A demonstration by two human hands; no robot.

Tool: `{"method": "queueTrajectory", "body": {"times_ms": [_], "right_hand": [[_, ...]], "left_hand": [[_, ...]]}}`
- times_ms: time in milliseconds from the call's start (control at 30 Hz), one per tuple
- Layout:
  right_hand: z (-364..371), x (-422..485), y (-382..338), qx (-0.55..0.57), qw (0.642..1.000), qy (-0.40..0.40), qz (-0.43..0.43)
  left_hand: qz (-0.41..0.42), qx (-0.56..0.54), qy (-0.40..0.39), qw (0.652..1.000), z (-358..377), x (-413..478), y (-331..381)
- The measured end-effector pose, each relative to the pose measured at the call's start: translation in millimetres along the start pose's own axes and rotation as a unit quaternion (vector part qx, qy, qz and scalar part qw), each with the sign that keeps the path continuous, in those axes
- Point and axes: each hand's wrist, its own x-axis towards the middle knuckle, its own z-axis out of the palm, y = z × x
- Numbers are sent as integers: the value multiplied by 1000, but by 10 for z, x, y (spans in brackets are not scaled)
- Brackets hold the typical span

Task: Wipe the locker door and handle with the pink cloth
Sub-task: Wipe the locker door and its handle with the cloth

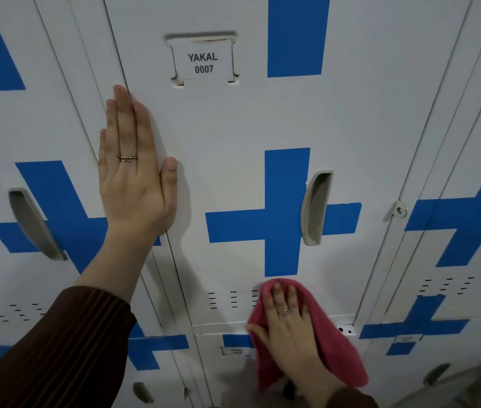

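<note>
The white locker door (pixel 227 128) fills the middle of the view, with a blue tape cross and a label reading YAKAL 0007. Its grey recessed handle (pixel 314 209) sits on the right arm of the cross. My left hand (pixel 133 172) lies flat on the door's left edge, fingers straight and pointing up. My right hand (pixel 288 322) presses the pink cloth (pixel 333 343) flat against the door's bottom edge, below the cross and over the vent slots. The cloth hangs down past my wrist.
Neighbouring lockers with blue crosses stand on both sides; the left one has a grey handle (pixel 34 225). A hasp (pixel 399 209) sticks out at the door's right edge. Lower lockers with small labels (pixel 235 351) lie beneath.
</note>
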Motion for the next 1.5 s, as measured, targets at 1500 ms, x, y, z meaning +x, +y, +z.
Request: {"method": "queueTrajectory", "body": {"times_ms": [1500], "right_hand": [[-2608, 1010, -85, -12, 862, 497, -102]], "left_hand": [[-5, 4, -5, 1000, 11, -10, -14]]}}
